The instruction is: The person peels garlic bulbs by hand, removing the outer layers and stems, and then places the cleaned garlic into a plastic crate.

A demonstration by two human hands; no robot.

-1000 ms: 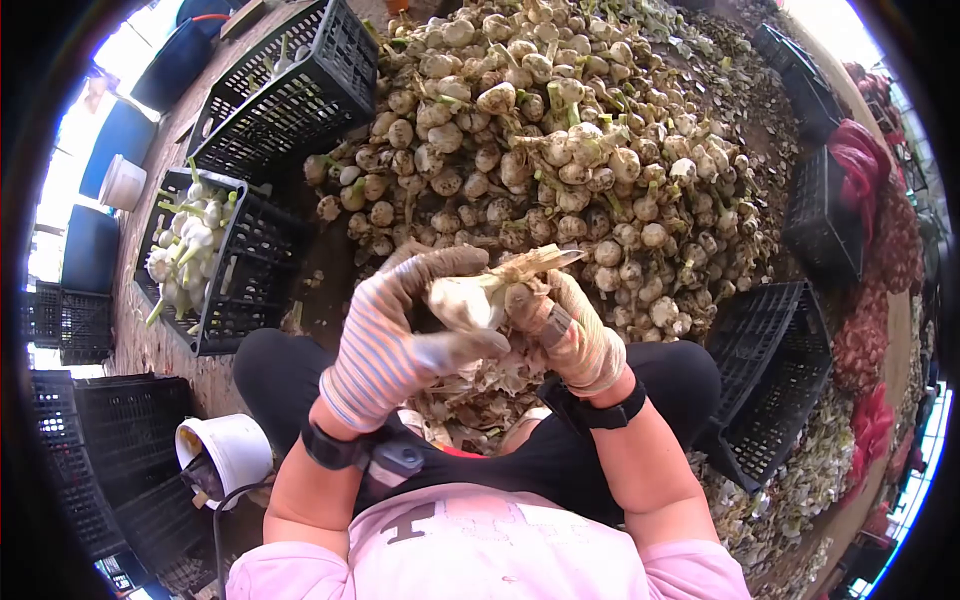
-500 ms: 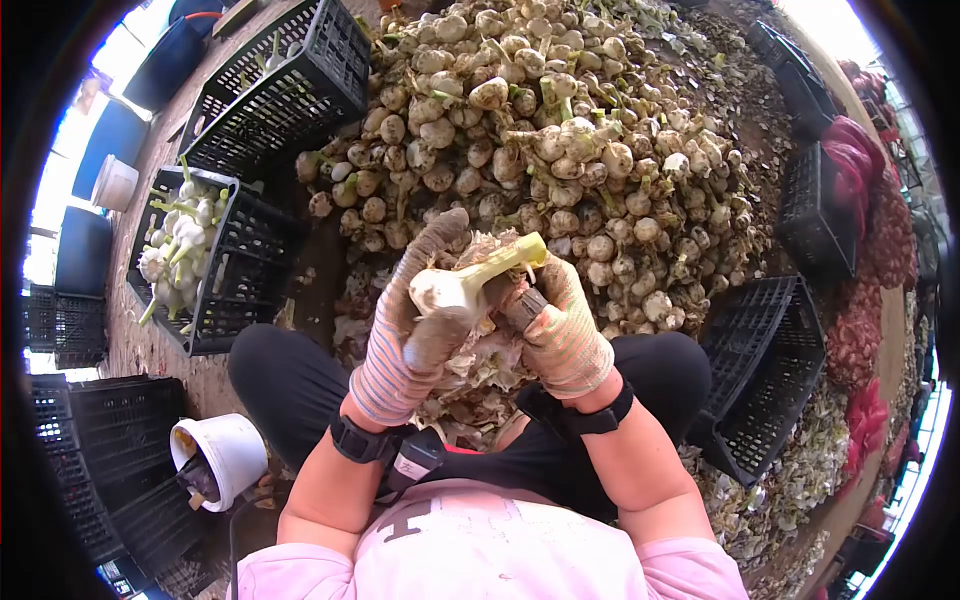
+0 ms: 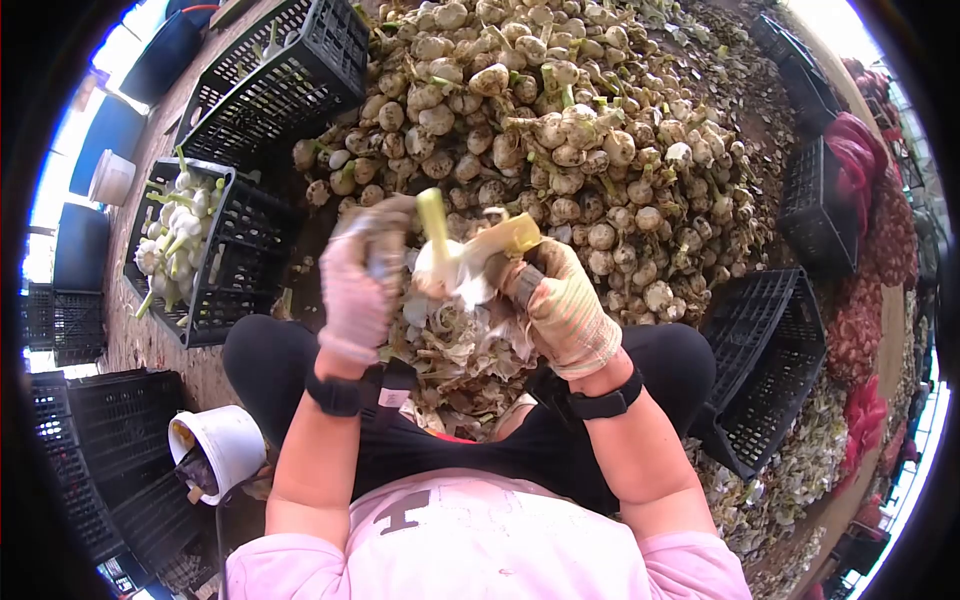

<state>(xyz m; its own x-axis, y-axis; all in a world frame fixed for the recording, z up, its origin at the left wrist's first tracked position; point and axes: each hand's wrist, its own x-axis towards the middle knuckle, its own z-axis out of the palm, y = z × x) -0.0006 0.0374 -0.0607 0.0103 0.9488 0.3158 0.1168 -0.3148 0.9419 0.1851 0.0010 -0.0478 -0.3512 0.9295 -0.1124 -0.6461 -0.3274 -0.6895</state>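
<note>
A garlic bulb (image 3: 437,268) with its pale green stem pointing up is in front of me, between my hands. Loose white skin hangs below it, and a yellowish strip of garlic skin (image 3: 508,238) spreads from it to the right. My right hand (image 3: 568,318), in a striped, soiled glove, is closed on this skin. A dark, ridged piece (image 3: 528,286) also shows at its fingers; I cannot make out what it is. My left hand (image 3: 360,285), gloved too, is beside the bulb on the left, its fingers smeared by motion.
A large heap of garlic (image 3: 610,160) lies ahead. Peeled skins (image 3: 460,365) cover the ground between my legs. At left, a black crate (image 3: 250,250) holds cleaned garlic, near a white bucket (image 3: 230,455). Another black crate (image 3: 765,370) stands at right.
My left hand has moved left, off the bulb it was holding. The bulb's stem has swung from pointing right to upright, and a strip of skin has come away towards my right hand.
</note>
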